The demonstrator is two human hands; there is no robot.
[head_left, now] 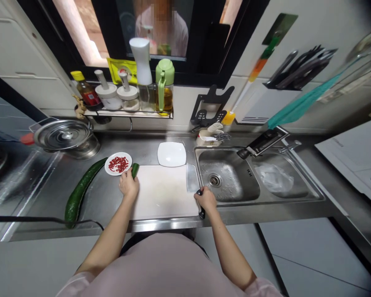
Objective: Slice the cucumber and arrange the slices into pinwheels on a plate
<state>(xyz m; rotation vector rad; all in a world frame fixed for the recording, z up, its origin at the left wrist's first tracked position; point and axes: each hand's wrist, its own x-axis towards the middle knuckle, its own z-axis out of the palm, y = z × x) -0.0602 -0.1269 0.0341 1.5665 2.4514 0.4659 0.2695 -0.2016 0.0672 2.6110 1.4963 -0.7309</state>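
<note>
My left hand point(129, 185) is at the left edge of the white cutting board point(163, 198), its fingers closed around a short piece of cucumber point(135, 169). Just beyond those fingertips sits a small white plate of chopped red chili point(118, 163). My right hand point(206, 199) grips the black handle of a kitchen knife at the board's right edge. The knife's broad blade point(191, 178) points away from me and lies over the board's right side. A long curved cucumber point(82, 194) rests on the steel counter to the left.
An empty white dish point(172, 154) stands behind the board. To the right is a steel sink point(230, 194) with a black faucet point(262, 142). A lidded pot point(68, 138) stands at the back left. Seasoning bottles fill a rack point(130, 114) below the window.
</note>
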